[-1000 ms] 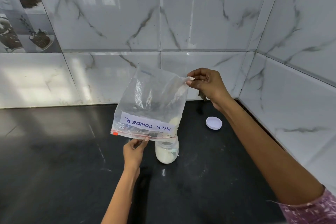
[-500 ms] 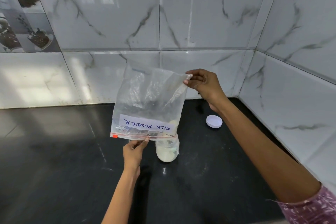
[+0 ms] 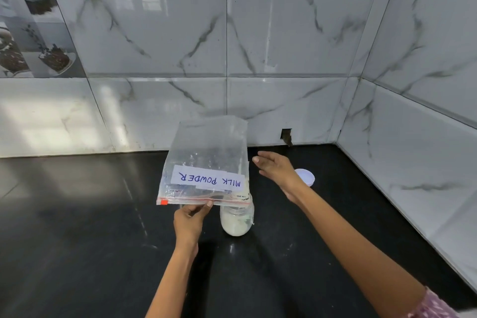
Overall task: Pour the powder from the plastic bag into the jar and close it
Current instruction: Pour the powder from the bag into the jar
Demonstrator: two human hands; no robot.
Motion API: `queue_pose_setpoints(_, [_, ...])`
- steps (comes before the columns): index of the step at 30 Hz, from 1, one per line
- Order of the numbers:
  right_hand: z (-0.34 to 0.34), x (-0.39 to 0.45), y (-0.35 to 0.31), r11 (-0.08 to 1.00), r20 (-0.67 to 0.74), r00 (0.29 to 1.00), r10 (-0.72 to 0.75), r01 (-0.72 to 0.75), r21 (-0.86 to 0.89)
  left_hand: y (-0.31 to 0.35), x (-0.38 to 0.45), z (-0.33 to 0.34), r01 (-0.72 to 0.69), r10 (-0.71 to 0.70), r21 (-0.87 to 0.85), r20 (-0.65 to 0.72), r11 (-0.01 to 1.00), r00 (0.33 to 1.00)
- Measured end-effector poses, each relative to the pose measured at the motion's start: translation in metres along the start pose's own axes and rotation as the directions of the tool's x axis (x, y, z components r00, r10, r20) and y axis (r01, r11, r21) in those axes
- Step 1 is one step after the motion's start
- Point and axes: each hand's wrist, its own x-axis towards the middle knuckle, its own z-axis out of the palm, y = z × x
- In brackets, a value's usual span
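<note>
Now the left hand (image 3: 189,219) pinches the zip edge of the inverted plastic bag (image 3: 206,162) at centre frame, its mouth over the jar (image 3: 237,219) holding powder, while the right hand (image 3: 277,170) hovers open and empty beside it. Tapping the near-empty bag gently should shake out remnants before fetching the white lid (image 3: 307,177), right of centre. Black countertop (image 3: 77,240) below, marble-look tiled walls (image 3: 284,33) across the upper frame.

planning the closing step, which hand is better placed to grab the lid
Probably the right hand. It is open and empty, hovering beside the white lid on the counter. The left hand is busy pinching the bag over the jar.
</note>
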Motion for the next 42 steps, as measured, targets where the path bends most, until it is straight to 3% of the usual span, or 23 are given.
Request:
queue_pose_setpoints(4, [0.019,0.025,0.022,0.966,0.15,0.956,0.252,-0.239,-0.1,0.0,-0.001,-0.002,-0.061,0.06,0.068,0.024,0.996,0.998])
queue_pose_setpoints(7, [0.028,0.033,0.027,0.956,0.21,0.933,0.293,-0.28,-0.092,0.003,0.0,-0.005,-0.117,0.112,0.107,0.052,0.987,0.992])
queue_pose_setpoints(12, [0.03,0.036,0.026,0.962,0.217,0.95,0.224,-0.252,0.11,0.005,0.003,-0.006,-0.16,0.152,0.143,0.065,0.977,0.986])
queue_pose_setpoints(16, [0.023,0.026,0.018,0.981,0.214,0.974,0.071,-0.107,0.162,-0.004,0.008,-0.008,-0.102,0.099,0.136,0.03,0.985,0.995])
queue_pose_setpoints(20, [0.012,0.01,0.019,0.993,0.26,0.961,-0.096,0.075,0.087,-0.01,0.007,-0.006,-0.039,0.042,0.076,-0.034,0.996,0.999])
queue_pose_setpoints(24, [0.005,-0.001,0.023,0.993,0.239,0.964,-0.118,0.119,0.011,-0.008,0.005,-0.001,-0.028,0.031,0.048,-0.053,0.998,0.998])
queue_pose_setpoints(29, [0.005,-0.004,0.029,0.987,0.136,0.977,-0.162,0.159,0.03,0.0,0.001,0.001,-0.058,0.057,0.013,0.032,0.998,0.998])
queue_pose_setpoints(31, [0.004,0.0,0.029,0.99,0.091,0.986,-0.142,0.139,0.038,0.002,0.001,0.0,-0.078,0.078,-0.003,0.082,0.997,0.994])
queue_pose_setpoints(37, [-0.003,0.002,0.031,0.999,0.154,0.988,-0.019,0.013,0.042,0.003,0.005,-0.007,-0.098,0.098,-0.004,0.165,0.995,0.981])
queue_pose_setpoints(42, [0.001,-0.004,0.028,0.989,0.022,0.988,-0.15,0.15,-0.011,0.004,0.005,-0.01,-0.108,0.106,-0.001,0.175,0.994,0.979])
